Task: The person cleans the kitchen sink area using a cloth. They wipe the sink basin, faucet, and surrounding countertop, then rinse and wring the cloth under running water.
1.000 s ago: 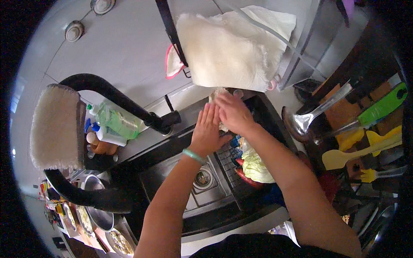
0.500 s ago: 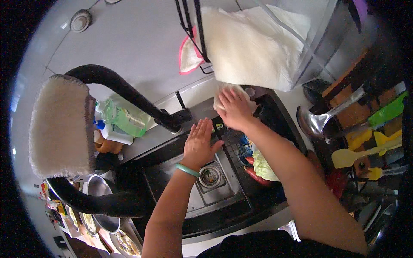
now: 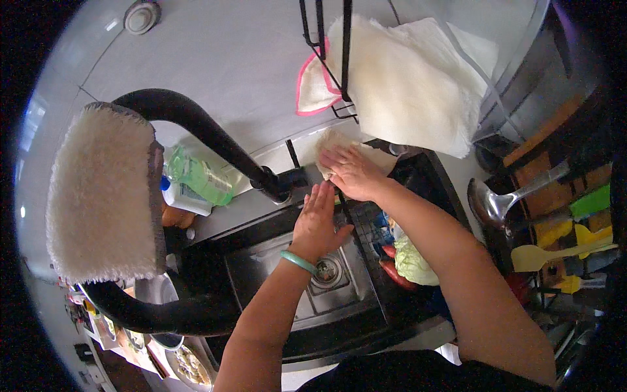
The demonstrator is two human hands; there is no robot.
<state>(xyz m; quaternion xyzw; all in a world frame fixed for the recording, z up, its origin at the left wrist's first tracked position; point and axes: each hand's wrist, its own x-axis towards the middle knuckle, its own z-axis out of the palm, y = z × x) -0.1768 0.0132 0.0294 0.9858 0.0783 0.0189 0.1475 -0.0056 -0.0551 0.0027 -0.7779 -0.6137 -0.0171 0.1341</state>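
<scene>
My right hand (image 3: 356,172) presses a cream cloth (image 3: 336,140) against the ledge behind the sink, its fingers over the cloth near the tap base. Beside it, my left hand (image 3: 317,225) hovers above the back of the metal sink (image 3: 268,261), open, fingers stretched out and holding nothing. A pale green bangle (image 3: 299,262) circles my left wrist. Just left of the cloth stands the black tap (image 3: 277,183). Below my right forearm lie a pale green cabbage (image 3: 415,262) and red, long vegetables (image 3: 397,274), partly hidden.
A white fluffy pad (image 3: 104,196) is by the curved black tubing at left. Green bottle (image 3: 199,176) and white bottle (image 3: 186,199) stand behind the sink. White towels (image 3: 418,85) and a black wire rack (image 3: 345,52) are at the back; a ladle (image 3: 490,202) and yellow spatula (image 3: 532,257) at right.
My right hand has slid the cloth leftward along the ledge, closer to the tap. My left hand keeps much the same place over the sink. The whole view has shifted slightly.
</scene>
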